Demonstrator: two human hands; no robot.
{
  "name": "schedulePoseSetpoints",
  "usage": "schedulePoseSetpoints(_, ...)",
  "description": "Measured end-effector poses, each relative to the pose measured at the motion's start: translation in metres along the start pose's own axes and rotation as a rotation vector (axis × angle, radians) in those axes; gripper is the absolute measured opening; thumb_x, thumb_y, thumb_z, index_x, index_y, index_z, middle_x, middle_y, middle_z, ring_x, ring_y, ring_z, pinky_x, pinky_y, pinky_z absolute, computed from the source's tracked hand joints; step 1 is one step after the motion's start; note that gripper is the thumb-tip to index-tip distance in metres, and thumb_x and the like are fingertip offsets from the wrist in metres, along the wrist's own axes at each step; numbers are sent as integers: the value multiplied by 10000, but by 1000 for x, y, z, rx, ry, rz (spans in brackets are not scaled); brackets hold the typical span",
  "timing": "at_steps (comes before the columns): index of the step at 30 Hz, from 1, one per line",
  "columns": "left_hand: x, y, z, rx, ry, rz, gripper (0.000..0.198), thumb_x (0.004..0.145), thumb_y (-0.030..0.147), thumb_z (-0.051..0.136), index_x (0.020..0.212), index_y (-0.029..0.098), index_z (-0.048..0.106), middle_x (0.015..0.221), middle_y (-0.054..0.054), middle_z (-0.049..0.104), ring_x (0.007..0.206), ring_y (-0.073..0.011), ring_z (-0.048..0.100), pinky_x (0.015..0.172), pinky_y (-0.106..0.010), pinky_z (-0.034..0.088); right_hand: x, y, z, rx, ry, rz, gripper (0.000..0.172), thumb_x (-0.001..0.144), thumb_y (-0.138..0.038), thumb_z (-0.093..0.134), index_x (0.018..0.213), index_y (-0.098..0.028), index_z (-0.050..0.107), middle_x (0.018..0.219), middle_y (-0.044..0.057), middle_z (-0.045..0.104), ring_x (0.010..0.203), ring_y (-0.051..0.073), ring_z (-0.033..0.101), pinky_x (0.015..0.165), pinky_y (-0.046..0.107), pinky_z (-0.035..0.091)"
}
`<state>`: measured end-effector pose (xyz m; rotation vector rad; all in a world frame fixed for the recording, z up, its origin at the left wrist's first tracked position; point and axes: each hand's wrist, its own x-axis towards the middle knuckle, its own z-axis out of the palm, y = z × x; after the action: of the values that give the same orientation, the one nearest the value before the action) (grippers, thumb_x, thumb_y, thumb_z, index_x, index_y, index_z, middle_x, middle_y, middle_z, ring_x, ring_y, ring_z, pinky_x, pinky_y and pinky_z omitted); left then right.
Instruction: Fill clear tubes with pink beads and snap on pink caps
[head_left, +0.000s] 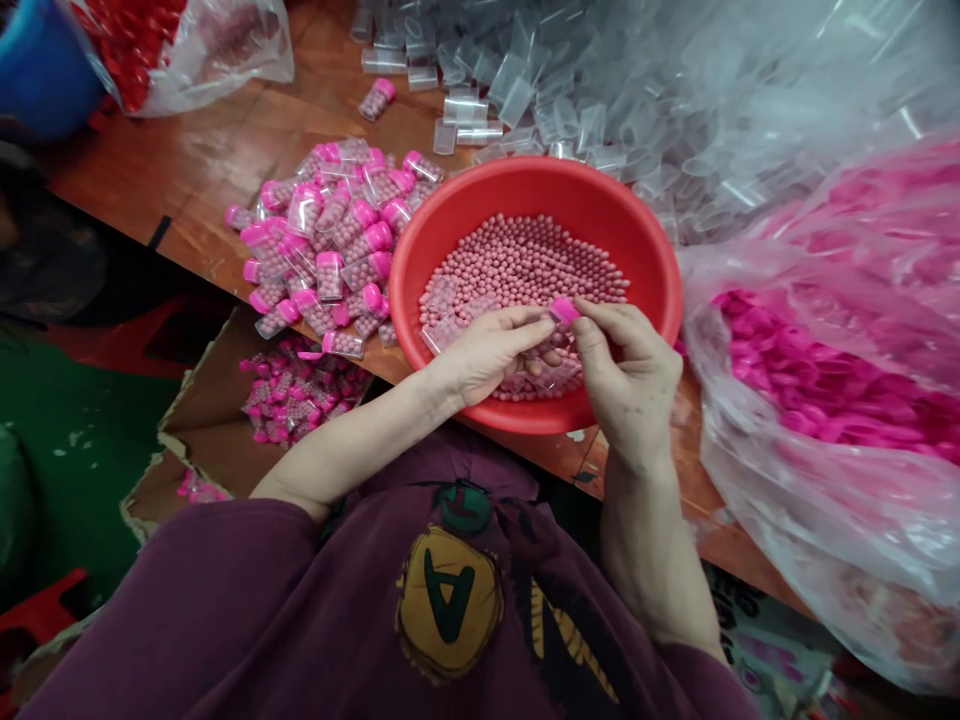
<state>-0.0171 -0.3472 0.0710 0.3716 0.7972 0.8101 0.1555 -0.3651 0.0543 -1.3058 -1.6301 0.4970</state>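
Observation:
Over the front of a red basin (671, 270), my left hand (499, 350) is closed around a small clear bottle of pink beads, mostly hidden by the fingers. On its top sits a bright pink cap (564, 310). The thumb and forefinger of my right hand (630, 375) pinch at the right edge of this cap. Below and behind both hands, many pink beads (525, 260) lie in the basin. Some clear empty bottles (444, 325) rest on the beads at the left side.
Left of the basin is a heap of filled, pink-capped bottles (330, 275); more fill a cardboard box (202, 410) below the table edge. Clear empty containers (517, 95) are piled behind. A plastic bag (739, 420) of pink caps (825, 390) stands right. Red pieces (131, 50) lie bagged at upper left.

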Motion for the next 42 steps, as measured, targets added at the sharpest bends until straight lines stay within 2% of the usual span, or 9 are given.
schedulePoseSetpoints(9, -7, -1, 5, 139, 104, 145, 136, 1064, 176, 770, 928, 165, 762, 741, 44, 636, 648, -69, 565, 660, -210, 437, -19, -13, 10, -212, -27, -113, 338, 1163, -337, 537, 1337, -289, 822, 1167, 102, 831, 1072, 268, 812, 961, 465, 718)
schedulePoseSetpoints(14, -10, 2, 0, 140, 25, 163, 68, 1047, 192, 792, 987, 161, 787, 772, 37, 650, 623, -64, 571, 612, -226, 412, -6, -16, -4, -150, -121, -153, 330, 1177, -443, 562, 1276, -295, 839, 1140, 99, 830, 1033, 265, 800, 964, 458, 690)
schedulePoseSetpoints(19, -10, 4, -4, 247, -133, 140, 414, 799, 403, 1053, 967, 159, 764, 732, 43, 684, 577, -66, 568, 556, -216, 402, 27, -7, 4, 316, 25, 170, 681, 1164, -813, 311, 1346, -345, 771, 1011, 53, 787, 720, 223, 661, 731, 420, 595)
schedulePoseSetpoints(22, -9, 1, -1, 324, -255, 99, 516, 724, 462, 1086, 967, 148, 758, 689, 36, 689, 579, -84, 578, 584, -229, 450, 38, 2, 21, 566, -85, 357, 891, 1059, -983, 186, 1363, -321, 700, 954, 64, 795, 753, 239, 697, 752, 412, 608)
schedulePoseSetpoints(26, -11, -5, 3, 423, -262, 113, 408, 862, 464, 986, 964, 148, 749, 617, 49, 628, 557, -92, 564, 584, -237, 426, 33, 4, 31, 784, -202, 503, 978, 1007, -1046, 180, 1417, -292, 650, 939, 59, 804, 837, 243, 746, 800, 403, 642)
schedulePoseSetpoints(30, -19, -4, -1, 518, -241, 110, 320, 867, 362, 975, 930, 136, 757, 604, 50, 607, 564, -91, 550, 603, -244, 426, 19, -13, 22, 806, -398, 499, 898, 1059, -991, 283, 1519, -309, 644, 1047, 61, 834, 915, 236, 774, 809, 376, 656)
schedulePoseSetpoints(34, -23, 7, -6, 424, -358, -55, 418, 785, 434, 1052, 869, 134, 772, 662, 4, 667, 580, -91, 569, 584, -243, 432, 17, -31, 14, 787, -531, 440, 919, 1055, -978, 336, 1640, -312, 579, 1165, 78, 823, 1047, 268, 775, 851, 417, 676)
schedulePoseSetpoints(38, -21, 12, -4, 284, -402, -169, 499, 764, 488, 1084, 811, 132, 737, 703, -12, 684, 551, -67, 559, 525, -216, 379, 26, -36, 15, 819, -375, 477, 977, 927, -1052, 390, 1571, -354, 620, 1164, 89, 817, 1200, 343, 780, 1042, 531, 675)
schedulePoseSetpoints(42, -20, 10, 0, 249, -359, -217, 468, 829, 478, 1049, 819, 125, 742, 737, -21, 707, 532, -54, 554, 498, -201, 363, 32, -34, 16, 728, -254, 406, 867, 942, -1012, 365, 1419, -377, 713, 1117, 94, 828, 1193, 374, 797, 1166, 584, 622)
